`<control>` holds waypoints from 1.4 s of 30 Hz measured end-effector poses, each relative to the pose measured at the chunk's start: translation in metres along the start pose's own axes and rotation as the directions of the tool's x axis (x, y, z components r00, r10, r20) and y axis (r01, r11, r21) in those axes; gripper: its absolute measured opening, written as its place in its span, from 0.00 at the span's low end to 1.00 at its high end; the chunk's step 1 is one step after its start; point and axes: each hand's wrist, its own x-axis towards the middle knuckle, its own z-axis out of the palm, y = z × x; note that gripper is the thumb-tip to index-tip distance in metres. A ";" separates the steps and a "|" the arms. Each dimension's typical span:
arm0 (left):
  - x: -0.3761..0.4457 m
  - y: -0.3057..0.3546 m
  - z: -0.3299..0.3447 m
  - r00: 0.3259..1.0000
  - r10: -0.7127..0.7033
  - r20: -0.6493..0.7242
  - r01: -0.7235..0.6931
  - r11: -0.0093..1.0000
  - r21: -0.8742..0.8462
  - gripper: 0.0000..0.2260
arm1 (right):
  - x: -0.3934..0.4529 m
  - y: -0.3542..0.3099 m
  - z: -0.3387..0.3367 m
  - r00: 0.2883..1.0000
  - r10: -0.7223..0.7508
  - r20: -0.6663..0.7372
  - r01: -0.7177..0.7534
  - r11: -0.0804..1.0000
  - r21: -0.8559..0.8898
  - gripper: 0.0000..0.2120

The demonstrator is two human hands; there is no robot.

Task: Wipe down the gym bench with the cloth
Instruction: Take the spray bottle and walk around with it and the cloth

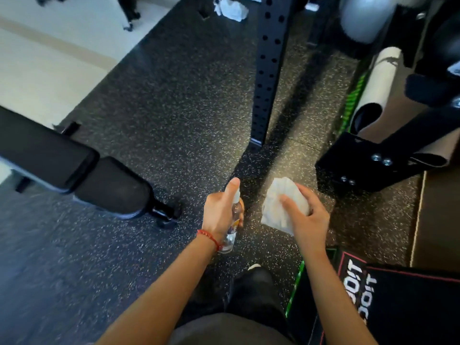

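The left hand [220, 212] is wrapped around a small clear plastic spray bottle [234, 220], forefinger up on its white nozzle, which points toward the folded white cloth [276, 202] gripped in the right hand [307, 216]. Both are held out over the speckled black rubber floor [174, 95], well apart from the black padded gym bench [74, 168], which stands off to the left with its narrow seat end nearest the hands. By the look of it the wiping has not begun: the cloth touches nothing but the fingers, and this seems to be the wetting step, so the whole padded top is left to do. Whether the cloth is already damp cannot be told, nor whether any spray is leaving the nozzle. The bench's far end runs off the left edge, its frame is mostly hidden under the pads, and the bottle's label is too blurred to read
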 end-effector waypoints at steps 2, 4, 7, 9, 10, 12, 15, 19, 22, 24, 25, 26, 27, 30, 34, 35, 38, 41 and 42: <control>0.004 -0.003 -0.025 0.998 0.005 -0.066 -0.007 0.999 -0.039 0.32 | -0.004 -0.006 0.025 0.997 -0.021 0.070 0.023 1.000 -0.019 0.16; 0.007 -0.006 -0.053 0.991 -0.002 -0.132 -0.008 0.997 -0.075 0.32 | -0.009 -0.012 0.052 0.990 -0.033 0.134 0.039 0.998 -0.039 0.17; 0.016 -0.015 -0.100 0.974 -0.043 -0.221 0.015 0.992 -0.124 0.29 | -0.020 -0.021 0.099 0.972 -0.051 0.230 0.068 0.996 -0.065 0.17; 0.025 -0.020 -0.136 0.962 -0.084 -0.260 0.041 0.985 -0.168 0.30 | -0.028 -0.028 0.133 0.956 -0.062 0.287 0.088 0.993 -0.080 0.16; 0.030 -0.022 -0.155 0.956 -0.097 -0.276 0.046 0.981 -0.186 0.31 | -0.033 -0.030 0.151 0.947 -0.067 0.314 0.098 0.991 -0.086 0.16; 0.041 -0.027 -0.196 0.941 -0.125 -0.315 0.063 0.978 -0.201 0.31 | -0.044 -0.036 0.190 0.933 -0.061 0.354 0.105 0.989 -0.105 0.16; 0.056 -0.036 -0.260 0.917 -0.171 -0.361 0.089 0.968 -0.233 0.27 | -0.062 -0.044 0.250 0.924 -0.053 0.379 0.104 0.988 -0.113 0.16; 0.075 -0.043 -0.335 0.877 -0.235 -0.420 0.123 0.953 -0.277 0.24 | -0.078 -0.053 0.324 0.912 -0.022 0.410 0.076 0.990 -0.117 0.16; 0.086 -0.050 -0.370 0.856 -0.271 -0.441 0.147 0.944 -0.297 0.25 | -0.085 -0.058 0.361 0.901 -0.039 0.431 0.109 0.984 -0.140 0.16; 0.093 -0.055 -0.384 0.843 -0.309 -0.441 0.177 0.933 -0.314 0.27 | -0.088 -0.059 0.376 0.898 -0.047 0.438 0.128 0.979 -0.157 0.16; 0.096 -0.057 -0.388 0.834 -0.331 -0.441 0.193 0.924 -0.329 0.27 | -0.088 -0.058 0.383 0.896 -0.045 0.441 0.132 0.977 -0.169 0.17; 0.098 -0.059 -0.391 0.826 -0.351 -0.441 0.204 0.916 -0.346 0.27 | -0.087 -0.059 0.388 0.894 -0.042 0.446 0.135 0.974 -0.180 0.17; 0.100 -0.060 -0.394 0.817 -0.369 -0.443 0.216 0.908 -0.359 0.27 | -0.086 -0.058 0.392 0.891 -0.034 0.452 0.135 0.972 -0.192 0.17; 0.104 -0.068 -0.399 0.788 -0.409 -0.459 0.245 0.893 -0.377 0.26 | -0.080 -0.059 0.403 0.880 -0.015 0.474 0.126 0.971 -0.204 0.16; 0.110 -0.076 -0.402 0.722 -0.475 -0.503 0.271 0.863 -0.426 0.28 | -0.068 -0.059 0.416 0.856 0.007 0.516 0.119 0.970 -0.210 0.15; 0.111 -0.076 -0.402 0.714 -0.490 -0.500 0.273 0.853 -0.445 0.29 | -0.065 -0.059 0.419 0.851 0.013 0.526 0.116 0.970 -0.213 0.15; 0.115 -0.074 -0.401 0.705 -0.503 -0.500 0.272 0.843 -0.464 0.28 | -0.056 -0.060 0.428 0.830 0.016 0.558 0.131 0.966 -0.222 0.16; 0.119 -0.069 -0.400 0.676 -0.532 -0.509 0.292 0.828 -0.478 0.25 | -0.050 -0.066 0.438 0.804 0.014 0.595 0.142 0.966 -0.216 0.15; 0.120 -0.068 -0.400 0.667 -0.540 -0.513 0.293 0.824 -0.485 0.26 | -0.048 -0.067 0.441 0.798 0.012 0.603 0.146 0.966 -0.212 0.15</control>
